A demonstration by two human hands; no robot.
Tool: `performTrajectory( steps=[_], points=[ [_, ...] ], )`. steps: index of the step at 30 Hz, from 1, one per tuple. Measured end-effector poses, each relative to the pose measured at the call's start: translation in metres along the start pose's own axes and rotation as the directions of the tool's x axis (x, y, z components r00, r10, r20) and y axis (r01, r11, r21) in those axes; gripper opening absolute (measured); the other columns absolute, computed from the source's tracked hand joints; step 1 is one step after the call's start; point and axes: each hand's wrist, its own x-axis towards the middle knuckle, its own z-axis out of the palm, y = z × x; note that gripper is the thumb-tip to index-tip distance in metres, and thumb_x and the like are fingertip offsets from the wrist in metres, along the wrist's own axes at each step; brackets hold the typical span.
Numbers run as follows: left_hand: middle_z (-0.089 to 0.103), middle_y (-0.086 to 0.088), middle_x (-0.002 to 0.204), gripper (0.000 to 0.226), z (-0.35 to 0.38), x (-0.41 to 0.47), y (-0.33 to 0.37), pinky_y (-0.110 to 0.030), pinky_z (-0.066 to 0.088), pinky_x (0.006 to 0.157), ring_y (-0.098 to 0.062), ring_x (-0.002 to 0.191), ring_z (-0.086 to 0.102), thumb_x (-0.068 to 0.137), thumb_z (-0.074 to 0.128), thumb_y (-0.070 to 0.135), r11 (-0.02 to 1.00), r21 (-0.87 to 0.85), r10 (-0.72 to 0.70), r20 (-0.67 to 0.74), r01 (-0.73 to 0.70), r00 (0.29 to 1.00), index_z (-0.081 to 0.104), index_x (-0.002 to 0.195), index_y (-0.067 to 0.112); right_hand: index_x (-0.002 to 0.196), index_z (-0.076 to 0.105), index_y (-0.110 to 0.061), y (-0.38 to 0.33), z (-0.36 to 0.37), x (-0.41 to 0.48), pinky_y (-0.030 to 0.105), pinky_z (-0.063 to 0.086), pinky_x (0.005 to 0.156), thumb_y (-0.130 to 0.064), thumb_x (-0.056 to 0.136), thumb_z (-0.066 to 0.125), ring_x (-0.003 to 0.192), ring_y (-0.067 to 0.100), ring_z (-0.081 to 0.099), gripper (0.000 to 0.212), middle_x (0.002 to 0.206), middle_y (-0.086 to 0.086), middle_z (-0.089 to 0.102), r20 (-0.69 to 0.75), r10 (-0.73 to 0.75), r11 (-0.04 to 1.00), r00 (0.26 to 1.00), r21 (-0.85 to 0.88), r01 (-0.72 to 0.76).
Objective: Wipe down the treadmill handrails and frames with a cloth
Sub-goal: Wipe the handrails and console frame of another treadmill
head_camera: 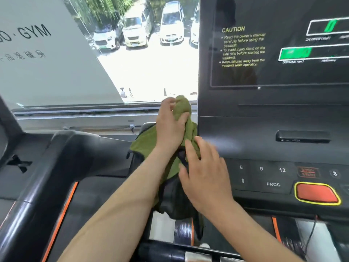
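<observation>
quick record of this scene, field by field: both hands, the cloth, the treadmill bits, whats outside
left hand: grips the bunched top of the green cloth, beside the console's left edge
right hand: fingers straight and spread over the cloth's lower part; contact unclear
green cloth: hangs over a dark treadmill part left of the console
console: black, caution text, green displays lit
red button: yellow-rimmed, right of the right hand
side frame: black with orange stripe, far left, untouched
window: parked cars outside
</observation>
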Motion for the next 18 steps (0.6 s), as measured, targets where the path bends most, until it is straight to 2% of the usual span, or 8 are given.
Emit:
performTrajectory(
  steps=[2, 4, 5, 7, 10, 13, 15, 18],
  points=[
    [0.061, -0.007, 0.104, 0.027, 0.028, 0.013, -0.009, -0.028, 0.034, 0.073, -0.027, 0.093, 0.057, 0.091, 0.062, 0.017, 0.997, 0.073, -0.008, 0.118, -0.001, 0.993, 0.050, 0.114, 0.010, 0.141, 0.044, -0.010, -0.002, 0.006, -0.006, 0.045, 0.043, 0.100, -0.040, 0.086, 0.052, 0.137, 0.027, 0.039, 0.064, 0.147, 0.012, 0.042, 0.100, 0.031, 0.997, 0.995, -0.079, -0.023],
    [0.065, -0.006, 0.106, 0.018, 0.036, 0.011, -0.018, -0.034, 0.039, 0.075, -0.030, 0.098, 0.060, 0.099, 0.046, 0.023, 0.949, 0.279, 0.088, 0.221, -0.149, 0.971, 0.060, 0.106, 0.014, 0.137, 0.049, -0.009, 0.000, 0.008, -0.009, 0.045, 0.040, 0.103, -0.040, 0.086, 0.046, 0.137, 0.024, 0.039, 0.060, 0.146, 0.010, 0.046, 0.115, 0.047, 0.995, 0.992, -0.093, -0.036],
    [0.065, -0.002, 0.115, 0.027, 0.035, 0.008, -0.023, -0.036, 0.042, 0.085, -0.028, 0.108, 0.059, 0.101, 0.039, 0.026, 0.898, 0.369, 0.141, 0.273, -0.239, 0.952, 0.063, 0.106, 0.017, 0.130, 0.056, -0.010, 0.002, 0.008, -0.009, 0.044, 0.041, 0.100, -0.037, 0.085, 0.047, 0.133, 0.023, 0.044, 0.053, 0.141, 0.009, 0.051, 0.096, 0.039, 0.996, 0.995, -0.088, -0.031],
    [0.053, 0.003, 0.141, 0.037, 0.025, -0.005, -0.031, -0.042, 0.033, 0.109, -0.021, 0.132, 0.045, 0.102, 0.033, 0.030, 0.826, 0.471, 0.144, 0.353, -0.308, 0.925, 0.060, 0.126, 0.024, 0.110, 0.064, -0.012, 0.003, 0.007, -0.009, 0.041, 0.043, 0.091, -0.030, 0.083, 0.055, 0.119, 0.024, 0.053, 0.034, 0.125, 0.007, 0.059, 0.066, 0.007, 0.998, 0.998, -0.068, -0.002],
    [0.033, -0.001, 0.156, 0.052, 0.002, -0.034, -0.031, -0.042, 0.023, 0.117, -0.019, 0.145, 0.028, 0.099, 0.025, 0.034, 0.821, 0.410, 0.174, 0.484, -0.398, 0.857, 0.041, 0.147, 0.022, 0.091, 0.058, -0.013, 0.003, 0.005, -0.016, 0.038, 0.048, 0.080, -0.022, 0.076, 0.064, 0.098, 0.026, 0.055, 0.019, 0.103, 0.006, 0.057, 0.078, -0.043, 0.999, 0.996, -0.010, 0.044],
    [0.042, -0.004, 0.151, 0.049, -0.028, -0.066, -0.027, -0.032, 0.030, 0.113, -0.018, 0.140, 0.037, 0.099, 0.033, 0.025, 0.898, 0.268, 0.149, 0.560, -0.348, 0.815, 0.043, 0.146, 0.018, 0.101, 0.055, -0.011, 0.001, 0.006, -0.046, 0.043, 0.051, 0.087, -0.014, 0.072, 0.069, 0.107, 0.034, 0.056, 0.033, 0.108, 0.012, 0.055, 0.124, -0.160, 0.987, 0.979, 0.005, 0.161],
    [0.059, -0.002, 0.136, 0.045, -0.045, -0.087, -0.027, -0.030, 0.043, 0.100, -0.018, 0.124, 0.055, 0.098, 0.043, 0.023, 0.924, 0.235, 0.127, 0.557, -0.302, 0.821, 0.049, 0.142, 0.021, 0.116, 0.052, -0.015, 0.005, 0.005, -0.070, 0.044, 0.050, 0.095, -0.011, 0.074, 0.068, 0.117, 0.038, 0.054, 0.045, 0.122, 0.017, 0.055, 0.160, -0.241, 0.970, 0.957, 0.034, 0.239],
    [0.072, 0.002, 0.109, 0.046, -0.057, -0.109, -0.026, -0.038, 0.052, 0.078, -0.021, 0.096, 0.066, 0.089, 0.045, 0.029, 0.831, 0.280, 0.270, 0.551, -0.480, 0.790, 0.059, 0.131, 0.019, 0.127, 0.049, -0.020, 0.019, 0.002, -0.088, 0.040, 0.051, 0.095, -0.009, 0.080, 0.049, 0.124, 0.031, 0.050, 0.049, 0.131, 0.011, 0.053, 0.190, -0.342, 0.937, 0.920, 0.144, 0.318]
  ],
)
